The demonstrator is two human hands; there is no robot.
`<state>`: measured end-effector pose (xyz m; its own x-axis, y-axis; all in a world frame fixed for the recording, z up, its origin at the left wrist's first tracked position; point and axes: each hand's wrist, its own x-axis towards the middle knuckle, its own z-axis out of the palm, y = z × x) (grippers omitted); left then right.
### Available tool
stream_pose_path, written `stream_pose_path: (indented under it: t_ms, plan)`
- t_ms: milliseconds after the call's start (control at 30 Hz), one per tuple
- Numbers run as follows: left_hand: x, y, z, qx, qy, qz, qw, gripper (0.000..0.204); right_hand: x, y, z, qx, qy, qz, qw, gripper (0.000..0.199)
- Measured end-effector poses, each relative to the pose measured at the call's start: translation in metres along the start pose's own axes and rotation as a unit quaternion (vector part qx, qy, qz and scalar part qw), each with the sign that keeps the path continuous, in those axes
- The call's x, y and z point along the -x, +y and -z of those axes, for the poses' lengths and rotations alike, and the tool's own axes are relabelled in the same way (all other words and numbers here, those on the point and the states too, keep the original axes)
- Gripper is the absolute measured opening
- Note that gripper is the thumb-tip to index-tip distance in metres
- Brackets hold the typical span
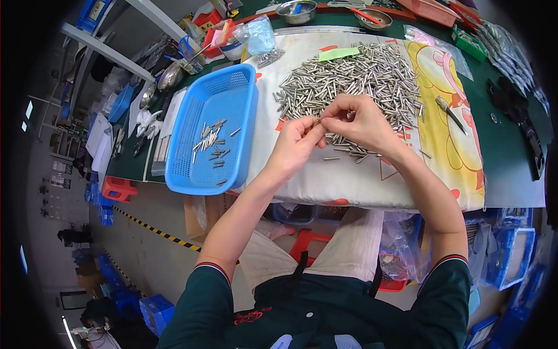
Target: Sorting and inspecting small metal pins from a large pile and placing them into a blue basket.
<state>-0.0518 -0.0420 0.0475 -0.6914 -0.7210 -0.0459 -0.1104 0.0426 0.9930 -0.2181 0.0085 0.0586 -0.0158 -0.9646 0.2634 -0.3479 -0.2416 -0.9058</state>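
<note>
My left hand (295,144) and my right hand (361,123) meet over the near edge of a big heap of small metal pins (372,75). Both sets of fingertips are pinched together around something small, mostly hidden by the fingers; it may be one of the pins. The heap lies on a pale printed cloth (296,180) with a yellow right side. Left of my hands, a blue plastic basket (251,110) holds a small scattering of the same kind of pins. A green slip of paper (339,54) rests on the far part of the heap.
A dark-handled tool (451,114) lies on the cloth's right side. Metal bowls (296,11) stand at the back. A clear bag of metal pieces (268,57) sits beyond the basket. Black straps (517,104) lie on the green table at right. A red stool (119,188) stands lower left.
</note>
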Motion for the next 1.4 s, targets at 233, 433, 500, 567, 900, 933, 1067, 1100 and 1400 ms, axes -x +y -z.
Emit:
stream_pose_path:
  t_ms: [233,433,500,567,900,933,1067,1100,1400]
  plan:
    - [0.021,0.025,0.002,-0.262,0.044,-0.104,0.958,0.020,0.007,-0.008,0.004,-0.040,-0.029,-0.052,0.997,0.017]
    - [0.038,0.061,0.042,-0.175,0.032,-0.080,0.981,0.025,0.005,-0.016,-0.018,-0.106,-0.021,-0.012,0.994,0.015]
    - [0.035,0.070,0.067,-0.241,0.106,-0.116,0.958,0.024,0.005,-0.008,-0.013,-0.095,-0.002,-0.025,0.995,0.016]
    - [0.035,0.070,0.097,-0.335,0.161,-0.118,0.921,0.023,0.001,-0.001,-0.005,-0.087,0.009,-0.036,0.995,0.015]
    - [0.038,0.001,0.186,-0.480,0.227,-0.053,0.846,0.021,0.016,0.012,0.081,0.044,0.225,0.046,0.972,0.019]
    - [0.040,-0.008,0.203,-0.473,0.222,-0.043,0.852,0.020,0.022,0.015,0.097,0.079,0.244,0.053,0.965,0.018]
    - [0.040,-0.016,0.210,-0.348,0.229,-0.015,0.909,0.016,0.066,0.045,0.155,0.261,0.319,-0.058,0.909,0.019]
    - [0.041,-0.005,0.202,-0.298,0.230,-0.006,0.927,0.015,0.079,0.044,0.163,0.305,0.315,-0.091,0.894,0.019]
    - [0.040,0.003,0.225,-0.214,0.289,-0.074,0.930,0.014,0.096,0.084,0.168,0.578,0.247,-0.059,0.775,0.022]
